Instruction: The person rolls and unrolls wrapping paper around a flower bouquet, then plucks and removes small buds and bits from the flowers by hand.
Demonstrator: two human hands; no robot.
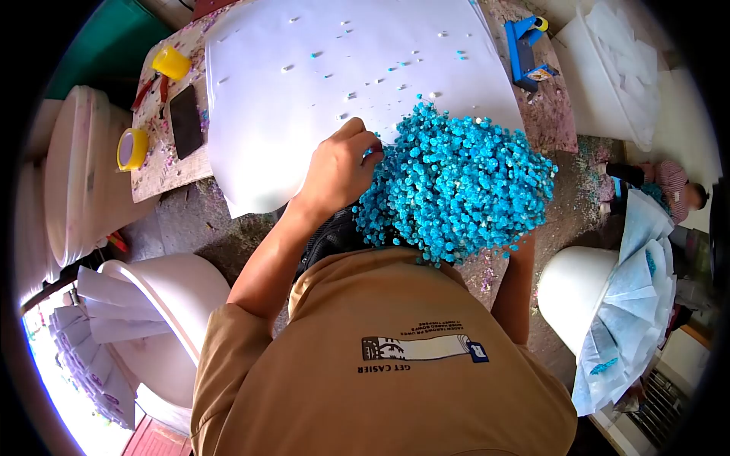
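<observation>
A large round bunch of small blue flowers [460, 182] is in front of my chest, over the table's near edge. At its left side is my left hand [346, 163], its thumb and fingers pinched together against the outer blossoms. What lies between those fingertips is too small to make out. My right forearm [517, 285] reaches up behind the bunch from the right. The blossoms cover my right hand and its fingers, and the stems are hidden too.
White paper sheets [266, 121] with scattered buds cover the table. Yellow tape rolls, red-handled pliers and a dark phone [185, 121] lie left; a blue tape dispenser [523, 53] stands right. White tubs flank me, the right one [574, 292] holding wrapped bunches. Another person [673, 186] is far right.
</observation>
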